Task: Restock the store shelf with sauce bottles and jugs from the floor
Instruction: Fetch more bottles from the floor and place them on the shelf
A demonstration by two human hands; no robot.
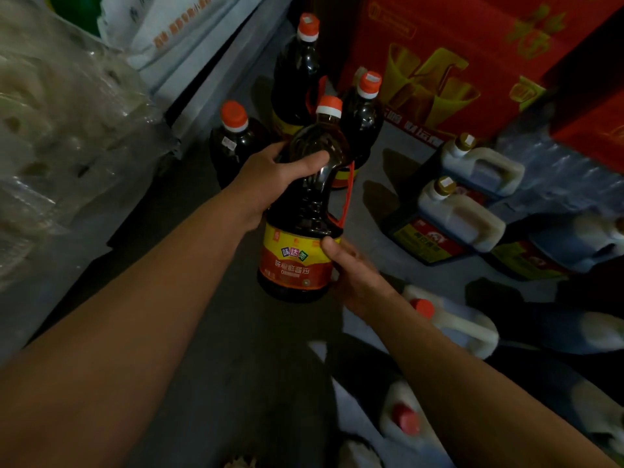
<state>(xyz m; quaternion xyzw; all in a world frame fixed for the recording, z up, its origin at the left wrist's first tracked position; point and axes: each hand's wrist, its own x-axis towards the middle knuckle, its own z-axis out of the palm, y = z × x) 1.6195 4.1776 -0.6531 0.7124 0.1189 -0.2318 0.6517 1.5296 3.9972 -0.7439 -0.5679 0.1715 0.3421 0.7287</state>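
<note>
A dark soy sauce bottle (300, 214) with an orange cap and a red-yellow label hangs above the floor between both hands. My left hand (270, 179) grips its upper neck and shoulder. My right hand (351, 275) holds the lower body by the label, thumb on the front. Three more orange-capped dark bottles stand on the floor behind it: one at the left (234, 143), one far back (297, 72), one to the right (364, 119). White-handled jugs (452, 221) with gold caps lie at the right.
Red cartons (456, 62) are stacked at the back right. Plastic-wrapped goods (60, 130) and white sacks (175, 32) fill the left. Pale jugs with red caps (452, 325) lie on the floor at the lower right. Grey floor (209, 332) runs down the middle.
</note>
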